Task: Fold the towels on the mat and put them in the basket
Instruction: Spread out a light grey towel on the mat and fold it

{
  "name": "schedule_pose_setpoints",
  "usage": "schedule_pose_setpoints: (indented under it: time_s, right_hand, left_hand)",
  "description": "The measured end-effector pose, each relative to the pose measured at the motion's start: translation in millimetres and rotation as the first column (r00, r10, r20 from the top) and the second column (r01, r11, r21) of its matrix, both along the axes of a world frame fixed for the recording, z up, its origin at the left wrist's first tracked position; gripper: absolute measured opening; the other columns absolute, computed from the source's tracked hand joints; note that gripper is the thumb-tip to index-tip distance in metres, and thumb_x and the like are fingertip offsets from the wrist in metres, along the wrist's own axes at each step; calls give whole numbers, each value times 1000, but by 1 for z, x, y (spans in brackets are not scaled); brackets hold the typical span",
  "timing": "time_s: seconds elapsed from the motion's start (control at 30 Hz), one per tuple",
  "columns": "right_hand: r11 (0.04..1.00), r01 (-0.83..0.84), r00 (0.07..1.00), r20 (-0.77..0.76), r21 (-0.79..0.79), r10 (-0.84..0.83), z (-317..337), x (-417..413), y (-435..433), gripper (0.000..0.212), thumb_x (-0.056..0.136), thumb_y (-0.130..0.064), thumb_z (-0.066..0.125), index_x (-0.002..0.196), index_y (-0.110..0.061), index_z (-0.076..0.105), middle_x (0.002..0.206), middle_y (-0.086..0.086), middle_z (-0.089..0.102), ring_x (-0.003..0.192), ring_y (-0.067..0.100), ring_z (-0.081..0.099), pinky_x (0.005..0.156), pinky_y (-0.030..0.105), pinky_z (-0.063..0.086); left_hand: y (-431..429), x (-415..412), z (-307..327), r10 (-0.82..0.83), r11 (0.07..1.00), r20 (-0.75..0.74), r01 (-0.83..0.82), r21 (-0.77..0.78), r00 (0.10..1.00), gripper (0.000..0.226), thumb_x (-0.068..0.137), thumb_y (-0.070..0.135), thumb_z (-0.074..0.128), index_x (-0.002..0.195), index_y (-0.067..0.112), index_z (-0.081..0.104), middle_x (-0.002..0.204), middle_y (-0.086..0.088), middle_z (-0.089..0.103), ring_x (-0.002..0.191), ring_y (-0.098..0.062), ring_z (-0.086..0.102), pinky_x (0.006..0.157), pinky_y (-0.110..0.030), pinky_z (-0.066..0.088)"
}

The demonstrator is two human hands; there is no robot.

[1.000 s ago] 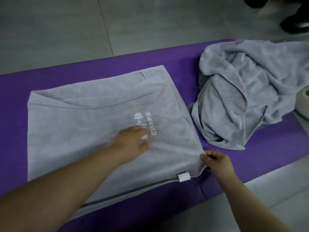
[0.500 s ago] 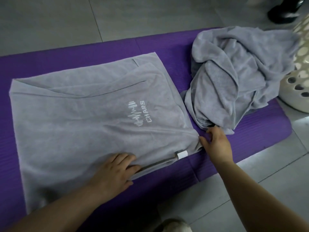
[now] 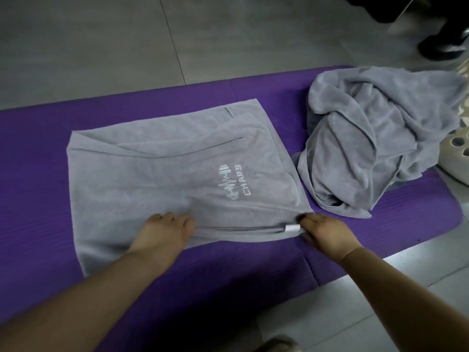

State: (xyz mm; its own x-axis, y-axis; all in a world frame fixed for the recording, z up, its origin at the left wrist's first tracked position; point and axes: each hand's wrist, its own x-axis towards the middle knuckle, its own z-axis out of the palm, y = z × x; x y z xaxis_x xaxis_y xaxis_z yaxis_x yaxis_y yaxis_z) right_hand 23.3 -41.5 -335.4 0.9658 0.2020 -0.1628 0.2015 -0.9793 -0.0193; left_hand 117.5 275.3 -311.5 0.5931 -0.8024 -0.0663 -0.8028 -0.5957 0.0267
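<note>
Head view. Moved: right hand [image 3: 324,231], off the crumpled towel [image 3: 375,138], its grip now pinching the near corner of the flat towel [image 3: 157,174] by the white tag [image 3: 291,227]. Left hand [image 3: 165,233]: on the near hem, grip unclear. Both towels lie on the purple mat [image 3: 38,174]; basket [image 3: 449,163] at right.

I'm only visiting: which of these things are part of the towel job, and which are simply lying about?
Part of the job: flat towel, its near corner pinched by the right hand, with the left hand on its near edge; crumpled towel; purple mat; basket at the right edge.
Just there: tiled floor; a bystander's black shoe.
</note>
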Motion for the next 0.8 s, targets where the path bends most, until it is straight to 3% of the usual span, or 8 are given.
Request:
schedule_pose_setpoints:
  time_s: [0.13,0.23,0.3,0.47,0.57,0.63,0.7,0.8]
  right_hand:
    - [998,-7,996,89,-56,12,27,30,6,16,56,-23,59,61,-11,68,50,4,61,35,14,57,26,18,32]
    - [999,-24,978,205,-24,29,65,63,21,34,66,-24,38,66,-7,68,54,6,62,39,20,59,27,20,36]
    - [999,-37,951,306,-26,43,97,89,33,30,65,-19,40,65,-3,66,55,10,61,39,24,58,28,21,38]
    - [998,-17,845,535,58,-16,197,154,81,23,62,-9,42,65,5,61,56,21,59,37,32,57,29,27,39]
    - [989,15,784,611,150,-104,249,180,113,34,68,-13,38,80,9,61,76,27,63,60,41,63,48,37,48]
    - [978,82,789,587,194,-182,279,193,129,38,72,-13,37,92,10,59,96,30,60,83,45,60,67,42,46]
    - [978,98,826,533,185,-184,298,204,138,30,81,-9,40,96,10,58,102,31,57,92,45,57,73,43,42]
    - [980,79,846,507,184,-163,315,209,156,29,85,-7,43,101,10,59,104,31,57,96,44,56,78,44,43]
  left_hand:
    - [33,40,41,168,974,48,-173,146,985,44,21,-4,83,57,3,58,48,-8,54,34,-23,51,33,-19,29]
    - [60,67,82,418,877,69,-422,232,906,22,83,13,56,104,11,50,104,-3,58,91,-19,59,59,-26,37]
    - [73,80,105,548,795,61,-542,272,835,21,91,19,44,111,15,48,116,-1,54,104,-19,55,69,-26,39]
    - [128,111,173,793,600,-71,-797,-73,604,23,90,13,43,109,8,57,118,-20,57,108,-35,54,79,-34,42]
    - [159,119,210,758,507,-253,-787,-351,601,20,92,5,39,100,-4,54,107,-32,57,101,-42,53,73,-37,34]
    - [180,117,233,708,543,-215,-714,-442,672,33,88,27,37,98,0,54,99,-28,59,97,-39,55,68,-34,29]
    - [200,112,255,656,690,-56,-628,-359,753,64,66,56,29,96,7,56,95,-17,62,94,-34,58,65,-29,28]
    - [233,118,280,646,746,79,-605,-278,759,36,79,40,53,93,7,60,96,-14,66,91,-32,60,66,-34,36]
